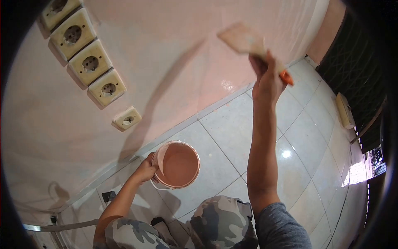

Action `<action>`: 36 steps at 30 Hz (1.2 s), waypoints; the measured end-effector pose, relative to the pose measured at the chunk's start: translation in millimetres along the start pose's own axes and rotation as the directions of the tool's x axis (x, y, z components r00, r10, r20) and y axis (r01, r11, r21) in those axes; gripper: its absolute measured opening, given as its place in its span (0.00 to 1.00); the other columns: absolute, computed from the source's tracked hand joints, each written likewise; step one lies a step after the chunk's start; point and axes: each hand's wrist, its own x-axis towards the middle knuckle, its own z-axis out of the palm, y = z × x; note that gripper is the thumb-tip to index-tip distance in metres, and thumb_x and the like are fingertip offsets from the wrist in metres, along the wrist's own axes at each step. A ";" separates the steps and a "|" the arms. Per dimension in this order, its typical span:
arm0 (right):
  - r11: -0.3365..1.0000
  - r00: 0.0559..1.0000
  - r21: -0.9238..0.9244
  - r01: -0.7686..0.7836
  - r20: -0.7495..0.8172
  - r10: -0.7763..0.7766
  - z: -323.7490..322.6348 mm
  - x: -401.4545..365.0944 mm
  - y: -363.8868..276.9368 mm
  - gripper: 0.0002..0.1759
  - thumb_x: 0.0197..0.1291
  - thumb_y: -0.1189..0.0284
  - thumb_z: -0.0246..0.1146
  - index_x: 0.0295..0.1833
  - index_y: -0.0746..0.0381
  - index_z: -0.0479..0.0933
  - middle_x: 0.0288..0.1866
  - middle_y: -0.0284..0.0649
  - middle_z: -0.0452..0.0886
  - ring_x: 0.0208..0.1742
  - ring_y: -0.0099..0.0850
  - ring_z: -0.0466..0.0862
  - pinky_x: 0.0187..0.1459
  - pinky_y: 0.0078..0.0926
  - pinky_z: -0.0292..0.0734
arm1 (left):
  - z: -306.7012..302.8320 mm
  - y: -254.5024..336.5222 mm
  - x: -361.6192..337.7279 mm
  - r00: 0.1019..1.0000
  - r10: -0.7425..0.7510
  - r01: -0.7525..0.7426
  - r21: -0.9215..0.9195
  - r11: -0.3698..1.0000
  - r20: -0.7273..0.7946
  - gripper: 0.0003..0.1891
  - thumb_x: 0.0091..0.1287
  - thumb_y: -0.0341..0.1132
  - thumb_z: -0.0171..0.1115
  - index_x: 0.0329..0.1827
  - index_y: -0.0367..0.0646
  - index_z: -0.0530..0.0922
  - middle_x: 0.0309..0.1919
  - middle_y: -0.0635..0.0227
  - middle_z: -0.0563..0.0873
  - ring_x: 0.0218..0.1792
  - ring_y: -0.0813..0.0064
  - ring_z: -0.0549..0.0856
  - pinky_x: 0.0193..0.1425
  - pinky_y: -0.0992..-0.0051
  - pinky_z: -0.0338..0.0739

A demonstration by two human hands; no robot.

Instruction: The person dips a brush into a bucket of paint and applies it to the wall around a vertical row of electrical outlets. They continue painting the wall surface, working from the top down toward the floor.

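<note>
1. Between the fingers of the right hand (pixel 267 79), a wide flat paintbrush (pixel 240 39) is pointing its bristles up and leftward. Its orange handle end (pixel 286 77) is sticking out behind the hand.
2. Those right fingers are closing around the brush near the base of its bristles, thumb and fingers pinching its opposite faces; blur is hiding how tightly.
3. Well below and left of them, the left hand (pixel 145 169) is gripping a small bucket (pixel 162 155) by its near side, with fingers bunching at the rim. Some of the fingertips are hiding behind it, so whether they are pressing together I cannot tell.
4. Just beside the left fingers, pinkish paint (pixel 182 165) is filling part of the bucket, which is hanging over the floor tiles (pixel 224 141).
5. Beyond the right fingers, the pink wall (pixel 178 25) is facing the bristles; whether they are touching it, I cannot tell. A wet-looking shine is showing near the baseboard (pixel 166 135).
6. Above and left of the left fingers, a row of sockets (pixel 89 64) is running up the wall.
7. Judging by the pose, the brush is working at or near the wall surface; a next stroke would be calling for flat bristles, a steady wrist and a level bucket.
</note>
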 end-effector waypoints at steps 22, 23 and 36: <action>0.995 0.991 0.093 0.020 0.128 -0.032 46.4 63.0 -5.3 0.14 0.56 0.76 0.67 0.43 0.71 0.71 0.36 0.46 0.83 0.35 0.38 0.87 0.41 0.36 0.89 | 1.8 -12.9 -3.2 0.994 0.091 -0.095 -0.090 0.991 -0.056 0.29 0.62 0.24 0.47 0.70 0.38 0.56 0.45 0.52 0.81 0.27 0.63 0.87 0.18 0.70 0.84; 0.995 0.991 0.094 0.031 0.128 -0.043 50.3 65.6 -17.7 0.14 0.56 0.76 0.67 0.43 0.71 0.71 0.36 0.46 0.83 0.35 0.38 0.87 0.41 0.36 0.89 | -1.2 -14.4 -3.0 0.999 0.052 -0.054 -0.096 0.994 -0.016 0.28 0.63 0.24 0.48 0.69 0.38 0.57 0.45 0.52 0.81 0.27 0.63 0.87 0.18 0.70 0.84; 0.926 0.951 -0.242 -0.289 -0.185 0.248 -64.7 -45.0 50.2 0.12 0.61 0.74 0.60 0.43 0.74 0.73 0.44 0.51 0.79 0.41 0.37 0.86 0.44 0.33 0.88 | -16.9 -34.0 -26.4 0.999 0.048 -0.047 -0.143 0.989 0.002 0.29 0.62 0.23 0.49 0.69 0.39 0.57 0.42 0.46 0.81 0.23 0.62 0.86 0.21 0.68 0.86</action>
